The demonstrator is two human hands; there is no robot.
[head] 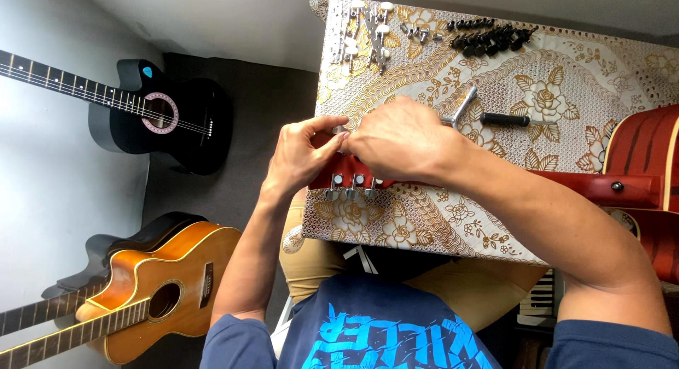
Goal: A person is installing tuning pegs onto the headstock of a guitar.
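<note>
Tuners are the work in hand: both hands meet over the red headstock at the centre of the frame, where it lies on the gold-patterned table. Judging by the three chrome tuners along the headstock's lower edge, the step looks like fitting or tightening a small part on its upper edge. The next move likely calls for a steady pinch and a fine turn, with the headstock kept from shifting.

The left hand is nearly closed, its thumb and fingertips pinching the headstock's left end. The right hand is curled over the headstock's top, its fingers bent down; whatever small part it grips is hidden beneath them, so I cannot tell what it holds.

Right of centre lies a black-handled wrench. Spare chrome tuners and black tuners sit at the top. The red body runs off the right edge.
</note>
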